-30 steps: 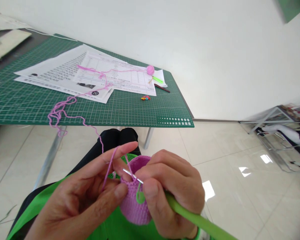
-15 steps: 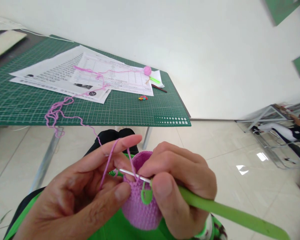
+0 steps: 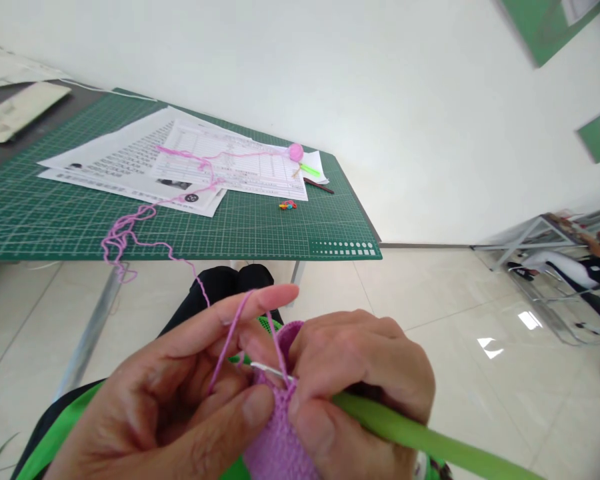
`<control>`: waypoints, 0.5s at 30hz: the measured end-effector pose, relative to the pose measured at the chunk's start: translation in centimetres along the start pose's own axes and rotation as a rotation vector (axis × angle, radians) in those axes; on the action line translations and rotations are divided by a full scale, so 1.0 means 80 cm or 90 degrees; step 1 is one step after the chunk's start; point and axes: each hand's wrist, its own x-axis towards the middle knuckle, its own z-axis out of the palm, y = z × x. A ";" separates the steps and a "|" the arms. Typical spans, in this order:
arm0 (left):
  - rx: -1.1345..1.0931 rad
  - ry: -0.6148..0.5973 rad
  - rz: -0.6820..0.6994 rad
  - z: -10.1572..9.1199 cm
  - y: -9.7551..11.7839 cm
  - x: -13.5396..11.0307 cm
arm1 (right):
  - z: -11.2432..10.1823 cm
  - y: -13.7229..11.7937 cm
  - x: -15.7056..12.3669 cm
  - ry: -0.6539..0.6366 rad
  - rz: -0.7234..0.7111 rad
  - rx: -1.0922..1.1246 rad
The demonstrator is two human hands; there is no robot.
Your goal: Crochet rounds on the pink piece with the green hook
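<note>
My left hand [image 3: 195, 393] pinches the edge of a pink crocheted piece [image 3: 280, 440] between thumb and fingers. Its index finger is stretched out, with pink yarn [image 3: 233, 330] looped over it and running down to the stitches. My right hand [image 3: 365, 387] grips a crochet hook [image 3: 405, 427] with a thick green handle. The hook's pale metal tip lies at the top edge of the piece, by the yarn. Right fingers cover part of the work; the lower part is cut off by the frame.
A green cutting mat [image 3: 260, 233] covers the table ahead. On it lie printed sheets [image 3: 145, 167], tangled pink yarn [image 3: 125, 233], a small pink yarn ball [image 3: 295, 152] and several coloured stitch markers [image 3: 287, 205]. Another person [image 3: 590, 260] sits far right.
Both hands and the piece sit lower in view. The right fingers have closed nearer the hook's tip, and the green stitch marker on the piece is now hidden.
</note>
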 end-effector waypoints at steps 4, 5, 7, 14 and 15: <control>0.000 -0.007 0.001 -0.001 0.001 -0.003 | 0.002 -0.005 -0.004 0.089 0.127 0.125; 0.000 -0.009 0.002 -0.001 0.001 -0.005 | 0.001 -0.006 -0.003 0.102 0.127 0.111; 0.005 -0.010 0.006 -0.003 0.000 -0.010 | -0.001 -0.007 0.001 0.122 0.097 0.085; 0.098 0.024 0.045 -0.014 -0.001 -0.025 | -0.017 -0.008 0.011 0.030 0.035 -0.003; 0.114 0.027 0.052 -0.015 -0.001 -0.026 | -0.019 -0.008 0.011 0.021 0.031 -0.015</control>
